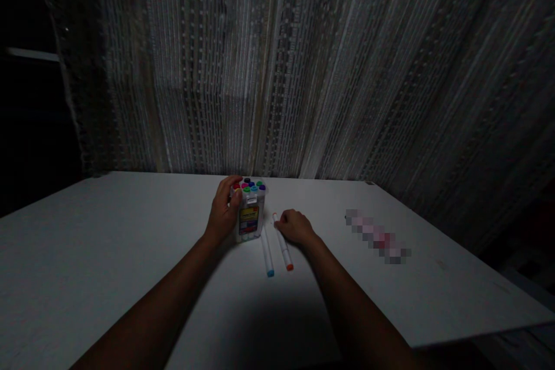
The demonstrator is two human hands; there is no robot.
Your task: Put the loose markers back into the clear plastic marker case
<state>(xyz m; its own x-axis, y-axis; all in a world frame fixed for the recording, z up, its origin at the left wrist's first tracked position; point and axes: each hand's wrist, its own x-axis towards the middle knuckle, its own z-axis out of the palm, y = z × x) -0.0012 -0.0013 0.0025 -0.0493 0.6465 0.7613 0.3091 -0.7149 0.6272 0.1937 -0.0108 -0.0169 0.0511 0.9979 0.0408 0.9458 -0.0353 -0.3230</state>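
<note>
A clear plastic case point(250, 217) full of markers stands upright on the white table, caps of several colours showing at its top and a printed label on its front. My left hand point(224, 208) is wrapped round the case's left side and upper edge. To the right of the case lie a white marker with a blue end point(267, 251) and a white marker with an orange end point(284, 248), roughly side by side. My right hand point(295, 225) is closed, with thumb and fingertips pinching the far end of the orange marker, which appears to lie on the table.
On the right of the white table point(130, 231) lies a long pinkish thing point(375, 236), blurred out by pixelation. A striped, woven-looking curtain point(260, 69) hangs behind the table's back edge. The table's right edge runs down towards the lower right. The room is dim.
</note>
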